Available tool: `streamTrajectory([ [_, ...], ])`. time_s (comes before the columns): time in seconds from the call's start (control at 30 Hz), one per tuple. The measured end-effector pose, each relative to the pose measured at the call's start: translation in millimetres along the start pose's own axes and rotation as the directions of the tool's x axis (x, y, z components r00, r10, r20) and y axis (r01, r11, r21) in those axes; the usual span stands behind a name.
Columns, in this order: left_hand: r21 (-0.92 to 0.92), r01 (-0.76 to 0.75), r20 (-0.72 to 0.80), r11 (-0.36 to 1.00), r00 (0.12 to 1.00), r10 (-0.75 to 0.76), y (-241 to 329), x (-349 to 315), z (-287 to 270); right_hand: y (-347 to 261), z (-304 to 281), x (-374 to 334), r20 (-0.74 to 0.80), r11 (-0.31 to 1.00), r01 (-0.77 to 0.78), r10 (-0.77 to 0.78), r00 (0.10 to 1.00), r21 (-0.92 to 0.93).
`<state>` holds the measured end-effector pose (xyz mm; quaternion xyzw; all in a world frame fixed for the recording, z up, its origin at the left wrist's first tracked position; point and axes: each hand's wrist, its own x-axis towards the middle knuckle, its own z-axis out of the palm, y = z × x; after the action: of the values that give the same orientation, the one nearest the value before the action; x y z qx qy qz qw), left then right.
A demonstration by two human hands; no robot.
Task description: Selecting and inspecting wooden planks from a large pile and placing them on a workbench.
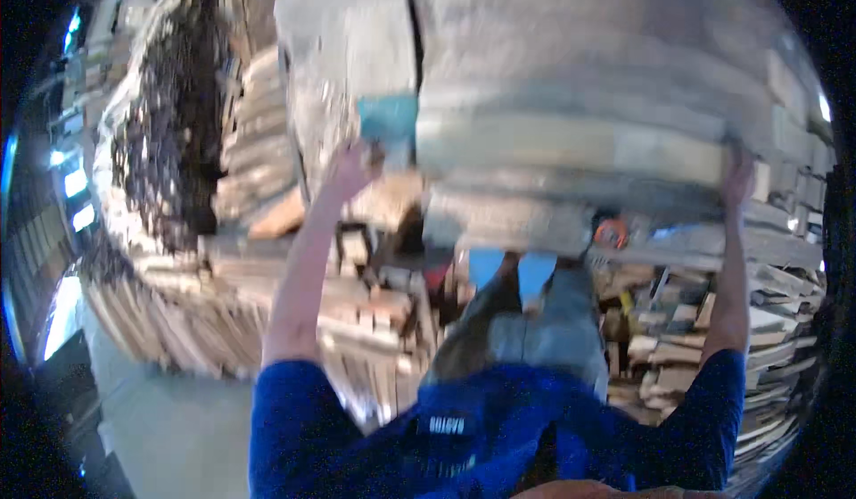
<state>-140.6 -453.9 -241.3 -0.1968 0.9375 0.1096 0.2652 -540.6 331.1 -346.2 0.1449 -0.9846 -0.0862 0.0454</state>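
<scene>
Motion blurs much of the picture. A long pale wooden board (pixel 553 145) lies crosswise in front of me on a wide greyish worktop (pixel 571 44). My right hand (pixel 738 178) is closed at the board's right end. Left of the board's other end, my left hand (pixel 355 167) is beside a teal block-like part (pixel 388 117). Its fingers are smeared, and whether they hold anything does not show. A dark narrow slit (pixel 414 31) runs away from me through the worktop, just past the teal part.
Stacked wood pieces (pixel 366 312) lie below the worktop on the left, with more wood (pixel 678 343) at the right. A tall wood pile (pixel 169 133) rises at far left. An orange-red round object (pixel 611 231) sits near the worktop's front edge. Grey floor (pixel 178 428) shows at lower left.
</scene>
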Motion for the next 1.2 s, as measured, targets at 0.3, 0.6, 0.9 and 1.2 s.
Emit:
streamTrajectory([
  [0.3,0.046,0.091,0.066,0.995,0.993,-0.094,14,-59,-35,-89,-102,-7,-0.142,0.899,-0.048,0.121,0.983,0.434],
  [0.6,-0.207,-0.189,0.643,0.960,0.713,0.279,164,-132,-181,-84,-114,-8,-0.187,0.891,-0.062,0.161,0.969,0.449],
  [0.9,-0.332,-0.578,-0.874,0.745,0.486,-0.012,376,-96,-443,-84,-132,-12,-0.096,0.878,-0.098,0.161,0.982,0.469],
  [1.2,-0.557,-0.831,-0.454,0.010,0.314,0.834,400,-223,-406,-29,-132,14,0.325,0.959,-0.051,-0.044,0.945,0.278],
])
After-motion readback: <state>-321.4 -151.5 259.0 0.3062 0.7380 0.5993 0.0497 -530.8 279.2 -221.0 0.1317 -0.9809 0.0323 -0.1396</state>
